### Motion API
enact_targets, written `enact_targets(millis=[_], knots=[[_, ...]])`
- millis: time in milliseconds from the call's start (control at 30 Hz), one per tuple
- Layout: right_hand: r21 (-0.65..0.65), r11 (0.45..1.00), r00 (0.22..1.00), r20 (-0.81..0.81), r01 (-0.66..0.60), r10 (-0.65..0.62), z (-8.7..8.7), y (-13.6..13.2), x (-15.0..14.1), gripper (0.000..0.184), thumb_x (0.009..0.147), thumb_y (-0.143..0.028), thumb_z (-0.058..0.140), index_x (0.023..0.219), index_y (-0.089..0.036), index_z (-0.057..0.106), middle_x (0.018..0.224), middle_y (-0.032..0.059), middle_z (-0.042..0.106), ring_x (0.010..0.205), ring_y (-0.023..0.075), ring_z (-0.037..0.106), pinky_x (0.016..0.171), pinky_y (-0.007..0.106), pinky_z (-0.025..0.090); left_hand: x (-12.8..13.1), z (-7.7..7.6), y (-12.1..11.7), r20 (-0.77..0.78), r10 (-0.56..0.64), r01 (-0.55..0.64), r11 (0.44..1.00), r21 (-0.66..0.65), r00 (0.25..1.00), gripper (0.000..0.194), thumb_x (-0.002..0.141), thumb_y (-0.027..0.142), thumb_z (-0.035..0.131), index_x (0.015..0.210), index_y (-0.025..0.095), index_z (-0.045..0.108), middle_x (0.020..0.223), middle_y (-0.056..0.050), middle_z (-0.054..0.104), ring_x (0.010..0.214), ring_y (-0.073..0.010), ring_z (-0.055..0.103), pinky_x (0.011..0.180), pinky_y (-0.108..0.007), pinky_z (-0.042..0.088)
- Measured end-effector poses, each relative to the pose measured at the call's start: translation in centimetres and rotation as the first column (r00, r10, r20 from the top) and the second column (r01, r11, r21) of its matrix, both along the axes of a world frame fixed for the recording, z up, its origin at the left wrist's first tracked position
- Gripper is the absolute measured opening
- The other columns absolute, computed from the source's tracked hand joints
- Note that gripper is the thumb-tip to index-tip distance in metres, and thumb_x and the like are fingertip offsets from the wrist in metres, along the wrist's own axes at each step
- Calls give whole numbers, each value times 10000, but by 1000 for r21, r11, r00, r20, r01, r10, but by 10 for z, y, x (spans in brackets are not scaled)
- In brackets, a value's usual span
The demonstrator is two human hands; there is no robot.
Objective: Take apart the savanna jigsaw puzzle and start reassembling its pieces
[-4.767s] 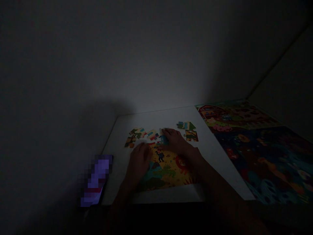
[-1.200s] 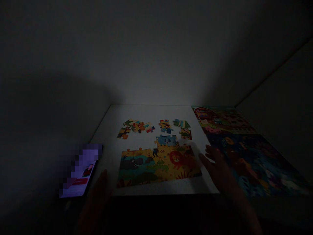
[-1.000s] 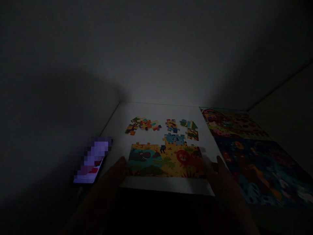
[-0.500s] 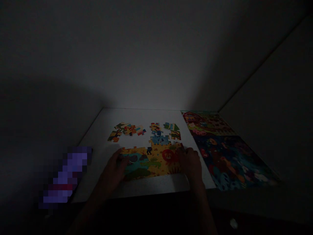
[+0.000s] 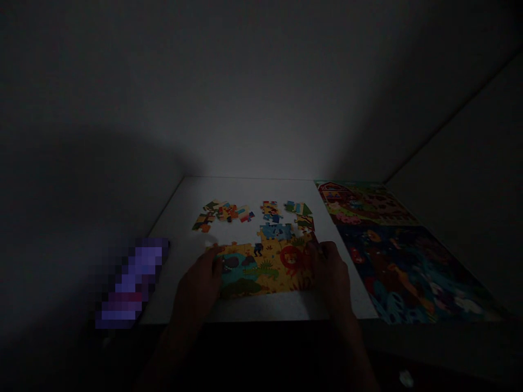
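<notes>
Yellow-and-teal puzzle [image 5: 261, 276] is lying between my left hand [image 5: 199, 280] and right hand [image 5: 334, 272]; both are touching its side edges, too dim to tell if gripping.

A phone [image 5: 131, 283], its purple screen blurred into blocks, is glowing at the front left corner of the white table [image 5: 245, 189]. On the right side, a farm picture [image 5: 368, 206] is lying toward the back edge, with a dark blue picture [image 5: 408, 275] adjoining it in front. A wall [image 5: 253, 98] is rising behind.
</notes>
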State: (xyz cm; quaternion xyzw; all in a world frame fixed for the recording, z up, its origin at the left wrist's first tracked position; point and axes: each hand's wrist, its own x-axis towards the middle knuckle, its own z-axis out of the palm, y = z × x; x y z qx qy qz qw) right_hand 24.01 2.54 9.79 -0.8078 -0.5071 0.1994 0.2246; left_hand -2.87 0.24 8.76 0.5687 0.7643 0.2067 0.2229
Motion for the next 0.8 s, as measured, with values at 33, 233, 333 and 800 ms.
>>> enact_targets(millis=[33,233,333,800], knots=[[22,1000,1000,-2,-8,8,0,-1,0,350,923,-526,430,1007,-213,563,825,81,679,734,223,618,575,268,312,-1,2,0,26,6,-5,1000,-5,1000,377,918,299,414,1228,232,618,1170,-73,705,1008,-248,685,863,-347,514],[123,992,991,-133,4,13,1,-8,7,447,890,-596,402,863,-199,603,781,90,683,717,223,613,589,278,355,-9,8,-1,195,43,-47,999,15,980,390,869,405,444,1144,229,657,919,-40,743,813,-225,694,698,-305,524],[163,986,990,-139,45,-22,-1,-7,15,517,863,-630,391,877,-172,629,782,117,687,710,241,613,582,296,375,-14,10,10,231,94,-117,989,91,968,390,876,435,436,1100,212,664,908,-39,731,776,-204,684,688,-292,527],[31,998,995,-85,-56,58,-7,-10,48,495,883,-582,386,725,-186,639,691,85,683,675,214,626,581,285,377,12,-24,32,-230,-272,329,908,259,934,338,938,295,422,1181,204,637,1274,-110,605,1218,-271,514,1072,-425,359]])
